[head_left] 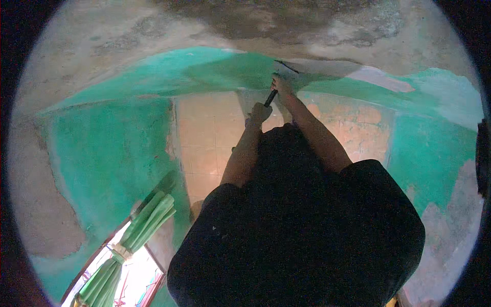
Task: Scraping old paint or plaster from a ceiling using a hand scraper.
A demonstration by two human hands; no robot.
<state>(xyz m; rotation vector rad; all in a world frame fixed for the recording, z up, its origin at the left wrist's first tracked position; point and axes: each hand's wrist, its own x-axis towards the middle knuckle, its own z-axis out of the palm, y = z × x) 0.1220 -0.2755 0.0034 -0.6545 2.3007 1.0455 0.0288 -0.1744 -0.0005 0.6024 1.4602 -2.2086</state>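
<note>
My right hand grips the upper part of a long black-handled tool, and my left hand is closed around its lower part. The tool's thin dark edge lies at the wall ahead, on or very close to a band of turquoise paint bordered by bare grey and pale patches. Whether the edge touches the surface is hard to tell.
Tan floor tiles lie below. Turquoise walls with grey patches flank both sides. At the lower left is a bright window with a tied green curtain. A dark object sits at the far right rim.
</note>
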